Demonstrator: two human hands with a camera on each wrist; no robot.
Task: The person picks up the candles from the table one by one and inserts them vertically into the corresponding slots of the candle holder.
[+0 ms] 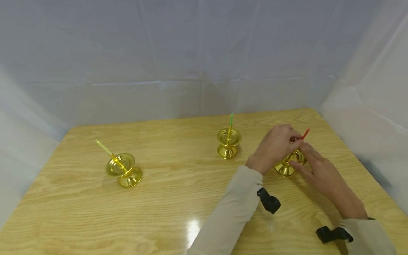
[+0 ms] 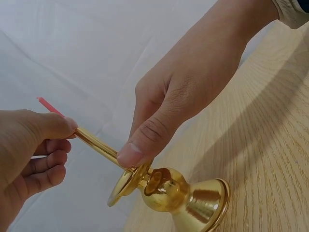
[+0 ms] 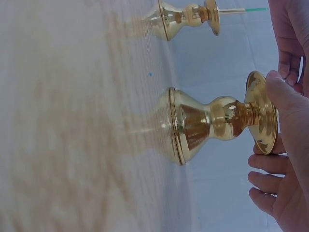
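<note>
- The brass holder stands on the wooden table near its right edge, with the white cloth wall just beyond that edge and the far edge a little behind.
- Bare tabletop lies in front of it and to its left; the green candle holder stands near, up and to the left, and the yellow candle holder is well apart at the left.
- The red candle rises from the holder's cup, its long axis tilted, its tip leaning up and toward the right edge.
- The left hand pinches the candle's upper part between thumb and curled fingers.
- The right hand has its thumb pressed on the candle's gold lower shaft at the cup's rim, fingers curled loosely under the rim.
</note>
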